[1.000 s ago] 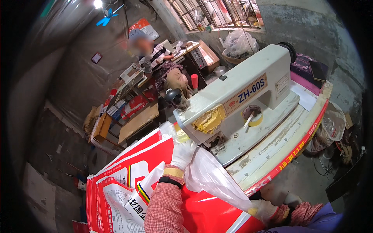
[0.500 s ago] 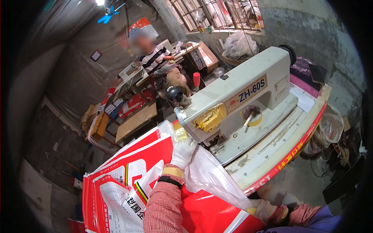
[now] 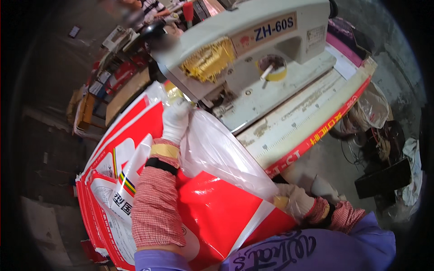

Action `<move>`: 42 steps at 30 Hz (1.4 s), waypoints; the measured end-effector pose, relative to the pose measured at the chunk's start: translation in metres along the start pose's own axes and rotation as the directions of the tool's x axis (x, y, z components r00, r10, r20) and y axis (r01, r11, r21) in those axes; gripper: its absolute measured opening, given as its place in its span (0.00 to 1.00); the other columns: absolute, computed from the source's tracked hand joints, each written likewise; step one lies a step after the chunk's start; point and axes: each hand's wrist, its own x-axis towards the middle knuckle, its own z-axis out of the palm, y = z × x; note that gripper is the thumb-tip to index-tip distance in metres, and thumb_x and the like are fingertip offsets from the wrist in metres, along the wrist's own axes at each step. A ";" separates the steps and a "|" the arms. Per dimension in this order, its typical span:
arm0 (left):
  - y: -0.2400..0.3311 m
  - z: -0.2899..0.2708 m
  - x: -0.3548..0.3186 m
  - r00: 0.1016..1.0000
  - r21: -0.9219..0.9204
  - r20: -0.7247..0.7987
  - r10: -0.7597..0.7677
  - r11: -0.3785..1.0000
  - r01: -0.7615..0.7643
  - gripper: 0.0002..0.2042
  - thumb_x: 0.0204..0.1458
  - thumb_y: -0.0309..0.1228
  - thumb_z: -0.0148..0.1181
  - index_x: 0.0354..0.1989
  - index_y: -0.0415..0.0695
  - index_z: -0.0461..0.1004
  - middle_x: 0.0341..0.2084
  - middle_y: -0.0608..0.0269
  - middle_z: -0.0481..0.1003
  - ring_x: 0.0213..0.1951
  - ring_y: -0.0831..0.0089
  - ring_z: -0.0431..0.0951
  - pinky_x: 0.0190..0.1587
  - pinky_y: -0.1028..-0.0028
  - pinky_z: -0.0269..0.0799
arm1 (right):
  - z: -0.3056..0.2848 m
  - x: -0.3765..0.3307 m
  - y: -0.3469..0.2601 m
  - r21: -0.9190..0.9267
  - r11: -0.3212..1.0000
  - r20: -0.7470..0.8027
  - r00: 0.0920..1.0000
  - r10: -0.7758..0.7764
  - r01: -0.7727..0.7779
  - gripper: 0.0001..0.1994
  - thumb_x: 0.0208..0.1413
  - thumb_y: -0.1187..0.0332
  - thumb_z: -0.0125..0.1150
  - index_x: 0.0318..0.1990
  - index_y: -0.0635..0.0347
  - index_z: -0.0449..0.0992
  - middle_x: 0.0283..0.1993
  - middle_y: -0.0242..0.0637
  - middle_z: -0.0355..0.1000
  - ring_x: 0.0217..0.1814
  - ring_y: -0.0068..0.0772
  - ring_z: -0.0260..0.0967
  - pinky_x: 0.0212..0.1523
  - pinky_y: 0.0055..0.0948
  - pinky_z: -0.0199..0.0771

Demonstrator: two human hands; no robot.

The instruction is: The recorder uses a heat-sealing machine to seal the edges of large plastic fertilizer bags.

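A large red and white woven sack lies across my front, with a thin, whitish plastic liner showing at its edge. My left hand, in a white glove, is closed on the sack and liner edge just left of the grey sewing machine's needle end. The fingertips are partly hidden there. At the right end of that edge, my gloved right hand is closed around the sack's corner. Checked red-and-white sleeves cover both forearms. More printed sacks lie beneath on the left.
A roll of yellow tape with a white stick in it rests on the machine's bed. The worn table's red-banded edge curves along the right. Plastic bags and a dark box stand beyond it. Another person sits at the far left.
My view has dipped and come nearer, so the machine appears higher and farther left. Both hands keep hold of the sack, and more of my right forearm shows.
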 end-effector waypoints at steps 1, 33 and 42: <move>-0.001 0.001 0.000 1.000 -0.007 0.019 0.009 1.000 -0.009 0.00 0.44 0.28 0.57 0.24 0.48 0.73 0.24 0.61 0.71 0.29 0.60 0.76 0.29 0.65 0.72 | 0.006 -0.001 -0.003 0.094 0.994 -0.125 0.990 0.065 -0.054 0.14 0.56 0.75 0.52 0.51 0.64 0.72 0.45 0.31 0.72 0.46 0.20 0.65 0.49 0.21 0.66; 0.047 -0.092 0.023 0.628 0.269 0.741 -0.239 0.962 0.049 0.15 0.58 0.40 0.45 0.50 0.61 0.73 0.32 0.54 0.78 0.35 0.54 0.79 0.36 0.60 0.75 | 0.037 -0.047 -0.025 -0.980 -0.195 0.090 0.814 -0.574 -0.030 0.06 0.51 0.66 0.52 0.31 0.54 0.74 0.21 0.34 0.72 0.24 0.38 0.75 0.22 0.36 0.71; -0.016 -0.044 0.070 0.794 0.405 0.561 -0.235 0.914 -0.016 0.16 0.55 0.44 0.48 0.34 0.46 0.78 0.33 0.50 0.79 0.37 0.52 0.79 0.41 0.61 0.74 | 0.065 0.025 -0.058 -0.895 -0.418 0.349 0.832 -0.432 0.158 0.13 0.56 0.63 0.47 0.45 0.57 0.71 0.25 0.36 0.73 0.28 0.39 0.74 0.21 0.37 0.71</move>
